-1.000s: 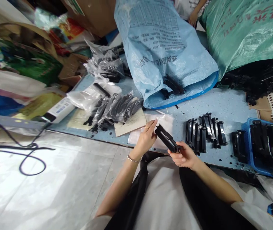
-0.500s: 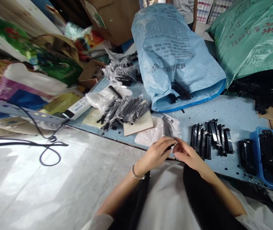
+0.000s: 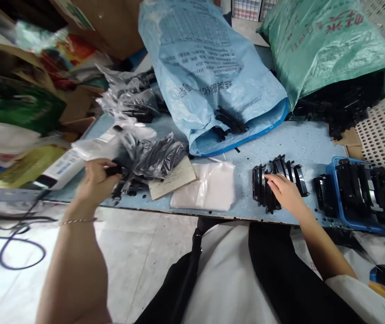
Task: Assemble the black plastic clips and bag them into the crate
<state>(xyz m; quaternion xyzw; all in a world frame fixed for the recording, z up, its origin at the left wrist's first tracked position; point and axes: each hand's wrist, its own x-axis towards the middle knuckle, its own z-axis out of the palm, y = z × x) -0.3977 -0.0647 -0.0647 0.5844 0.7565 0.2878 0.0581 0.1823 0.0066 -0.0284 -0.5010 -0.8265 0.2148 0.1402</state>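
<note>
On the left of the bench, my left hand (image 3: 97,182) is closed on a black plastic piece (image 3: 114,170), at the near edge of a pile of black parts in clear bags (image 3: 160,157). The hand is slightly blurred, and the far end of the piece merges with the pile. My right hand (image 3: 287,193) reaches over a group of narrow black plastic parts (image 3: 261,191) lying side by side. Its fingertips are pinched together on one of them. Between the hands lies a flat stack of clear plastic bags (image 3: 206,186).
A blue sack (image 3: 212,76) lies open toward me, black parts at its mouth. Beside it a green sack (image 3: 327,54) spills black parts. At the right stands a blue basket (image 3: 339,198) full of black parts. A cardboard piece (image 3: 172,180) lies under the bagged pile.
My hands were together over the bench edge and have moved apart: the left to the bagged pile, the right to the black parts. The dark bagged item on the bag stack is gone from there.
</note>
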